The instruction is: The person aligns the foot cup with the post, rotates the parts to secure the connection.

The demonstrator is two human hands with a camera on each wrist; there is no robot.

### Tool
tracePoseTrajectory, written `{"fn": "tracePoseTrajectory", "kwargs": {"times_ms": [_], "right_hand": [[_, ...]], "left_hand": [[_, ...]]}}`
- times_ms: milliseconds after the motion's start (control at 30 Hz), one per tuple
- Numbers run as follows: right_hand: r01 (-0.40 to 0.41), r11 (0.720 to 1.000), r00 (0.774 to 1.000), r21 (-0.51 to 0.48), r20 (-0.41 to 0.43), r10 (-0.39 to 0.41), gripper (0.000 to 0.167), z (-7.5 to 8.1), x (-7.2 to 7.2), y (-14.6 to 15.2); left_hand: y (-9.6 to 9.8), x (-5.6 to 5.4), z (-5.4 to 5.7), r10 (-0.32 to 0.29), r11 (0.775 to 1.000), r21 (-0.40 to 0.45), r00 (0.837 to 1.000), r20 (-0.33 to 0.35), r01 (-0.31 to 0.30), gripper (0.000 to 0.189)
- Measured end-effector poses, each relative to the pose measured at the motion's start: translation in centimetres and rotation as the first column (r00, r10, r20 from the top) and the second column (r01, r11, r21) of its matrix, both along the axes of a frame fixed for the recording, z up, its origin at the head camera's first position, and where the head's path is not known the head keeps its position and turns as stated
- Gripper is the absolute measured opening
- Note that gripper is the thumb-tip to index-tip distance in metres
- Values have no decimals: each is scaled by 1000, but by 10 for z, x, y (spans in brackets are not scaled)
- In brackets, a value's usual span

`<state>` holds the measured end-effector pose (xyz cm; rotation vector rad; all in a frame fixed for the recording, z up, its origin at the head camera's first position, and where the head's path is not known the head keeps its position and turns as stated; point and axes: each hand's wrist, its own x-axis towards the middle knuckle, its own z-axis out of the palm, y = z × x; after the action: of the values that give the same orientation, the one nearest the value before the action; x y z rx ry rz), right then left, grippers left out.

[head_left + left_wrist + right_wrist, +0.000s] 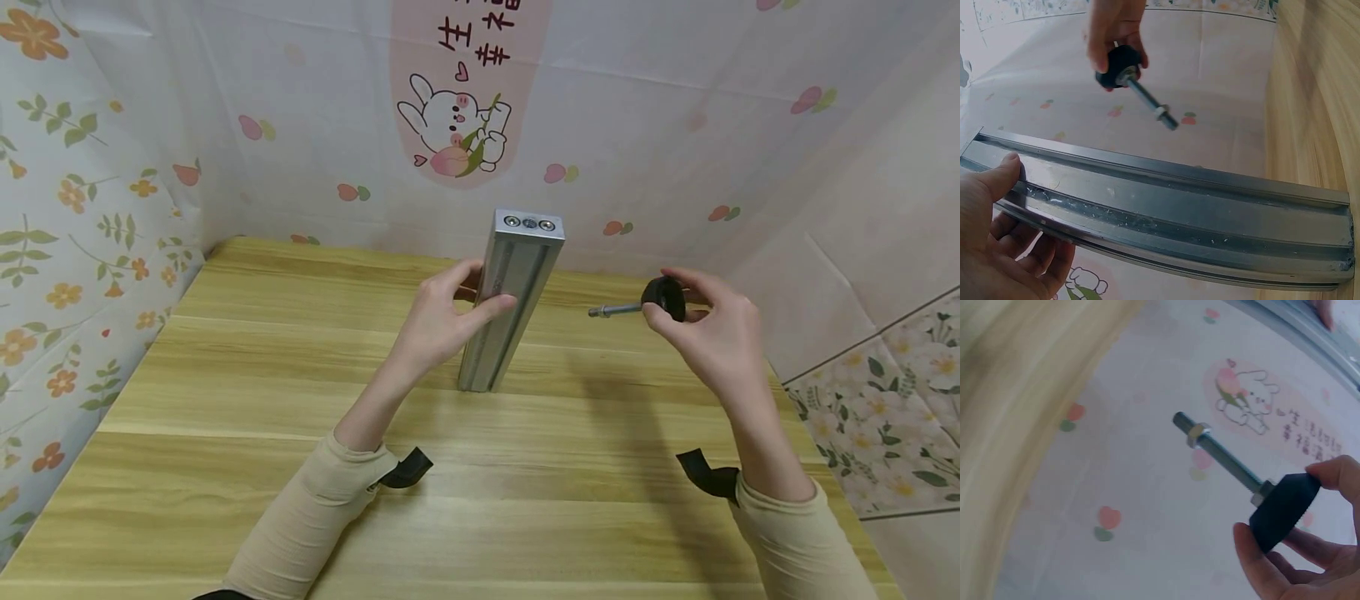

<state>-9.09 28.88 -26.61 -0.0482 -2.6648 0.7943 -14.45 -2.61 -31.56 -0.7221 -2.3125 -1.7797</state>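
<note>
An aluminium profile (522, 267) stands upright on the wooden table, its top end plate showing a row of three round holes or fittings. My left hand (438, 323) grips it partway up, thumb across the grooved front and fingers behind, as the left wrist view also shows. Off to the right, my right hand (716, 337) pinches a leveling foot (1285, 509) by its black round base. The foot's threaded stud (1232, 464) points left toward the profile, apart from it. A hex nut (1198, 435) sits near the stud's tip, and another is against the base.
The wooden table (247, 392) reaches back to a wall covered by a printed cloth (300, 100) with a rabbit drawing. Patterned cloth (67, 250) hangs at the left, and a tiled wall (870, 275) borders the right. Black straps (408, 468) stick out at both wrists.
</note>
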Motion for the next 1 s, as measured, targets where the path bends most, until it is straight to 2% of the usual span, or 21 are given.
{"fn": "tracePoseTrajectory", "kwargs": {"times_ms": [200,400,633,767,867,967,1000], "right_hand": [[16,992,980,-122,-195,-39,47,21,-4,-17],[-74,964,933,-254,-358,-23,42,41,-9,-31],[-191,881,879,-433,-476,-43,38,64,-13,-51],[-302,813,826,-498,-562,-37,36,71,-14,-61],[-370,790,785,-490,-620,-17,35,75,-15,-66],[-413,752,763,-513,-647,-22,34,78,-15,-70],[-419,750,756,-512,-654,-24,34,79,-15,-71]], "left_hand": [[0,0,1,4,1000,-6,1000,-1,-4,35],[1,1,1,5,1000,-13,1000,-12,-5,33],[0,1,1,6,1000,-14,1000,-14,-7,32],[0,1,1,8,1000,-20,1000,-16,-8,33],[0,2,1,10,1000,-24,1000,-15,-10,33],[0,2,2,14,1000,-28,1000,-11,-14,34],[0,2,2,15,999,-28,1000,-10,-15,34]]}}
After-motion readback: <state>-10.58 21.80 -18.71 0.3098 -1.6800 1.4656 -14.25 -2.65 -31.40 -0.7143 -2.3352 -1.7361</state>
